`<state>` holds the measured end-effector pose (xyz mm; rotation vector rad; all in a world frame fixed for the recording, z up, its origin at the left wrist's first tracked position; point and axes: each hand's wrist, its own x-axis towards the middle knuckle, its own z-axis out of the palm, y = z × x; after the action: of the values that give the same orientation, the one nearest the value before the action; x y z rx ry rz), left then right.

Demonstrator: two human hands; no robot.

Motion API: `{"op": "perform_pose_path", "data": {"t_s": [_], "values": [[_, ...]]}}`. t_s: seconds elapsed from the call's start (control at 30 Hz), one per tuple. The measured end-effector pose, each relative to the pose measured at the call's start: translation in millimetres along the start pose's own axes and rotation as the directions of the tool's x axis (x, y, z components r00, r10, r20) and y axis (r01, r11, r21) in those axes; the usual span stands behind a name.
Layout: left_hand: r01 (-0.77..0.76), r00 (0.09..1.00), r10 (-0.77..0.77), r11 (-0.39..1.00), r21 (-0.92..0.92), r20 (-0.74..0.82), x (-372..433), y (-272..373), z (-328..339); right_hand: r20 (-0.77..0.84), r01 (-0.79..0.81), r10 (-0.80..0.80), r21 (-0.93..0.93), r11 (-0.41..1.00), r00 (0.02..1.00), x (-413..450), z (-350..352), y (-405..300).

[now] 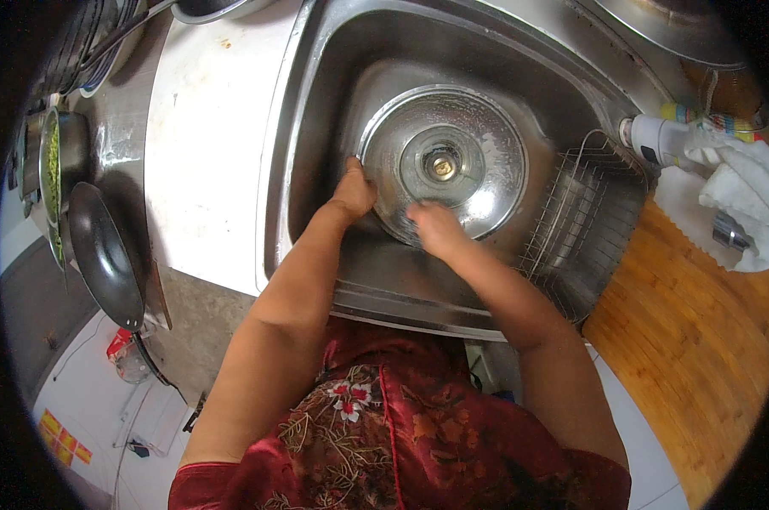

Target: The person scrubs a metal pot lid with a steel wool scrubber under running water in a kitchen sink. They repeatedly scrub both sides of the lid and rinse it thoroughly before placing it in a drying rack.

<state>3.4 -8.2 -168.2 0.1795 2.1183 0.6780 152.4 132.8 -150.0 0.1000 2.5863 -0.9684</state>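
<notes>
A round, shiny steel lid (384, 140) with what looks like a clear glass middle (416, 166) lies in the stainless steel sink (333, 95). Its surface is wet, and a brassy spot shows at its centre. My left hand (354, 191) grips the lid's rim at its left side, thumb uppermost. My right hand (436, 228) is curled over the near part of the lid. It is slightly blurred, and something greyish shows by its fingers; I cannot tell whether it is held.
A wire basket (575, 204) sits at the sink's right side. Beyond it are a wooden board (684, 344) and a crumpled white cloth (741, 172). Left of the sink lies a white board (209, 146), then a black frying pan (107, 255) and a container of chopped greens (54, 166).
</notes>
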Motion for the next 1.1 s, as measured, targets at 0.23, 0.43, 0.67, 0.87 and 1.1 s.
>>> {"op": "perform_pose_path", "data": {"t_s": [0.23,0.43,0.67,0.87,1.1], "values": [[-0.056,0.993,0.059,0.998,-0.028,0.102,-9,4,-3,-0.597,-0.199,0.571,0.573,0.795,0.564,140,-25,7],[-0.024,1.000,0.024,0.998,0.059,-0.004,-6,8,-1,-0.542,-0.134,0.433,0.503,0.854,0.720,118,-30,-10],[0.033,0.993,-0.016,0.989,0.145,-0.121,-18,32,-2,0.094,-0.323,0.326,-0.045,0.945,0.941,-8,-7,8],[0.061,0.983,-0.039,0.991,0.120,-0.178,-22,45,0,-0.379,-0.747,0.663,-0.137,0.650,0.646,24,-66,88],[0.004,0.974,0.037,0.983,0.182,-0.223,-13,42,-7,-0.572,-0.014,0.228,0.353,0.935,0.788,123,-51,14]]}}
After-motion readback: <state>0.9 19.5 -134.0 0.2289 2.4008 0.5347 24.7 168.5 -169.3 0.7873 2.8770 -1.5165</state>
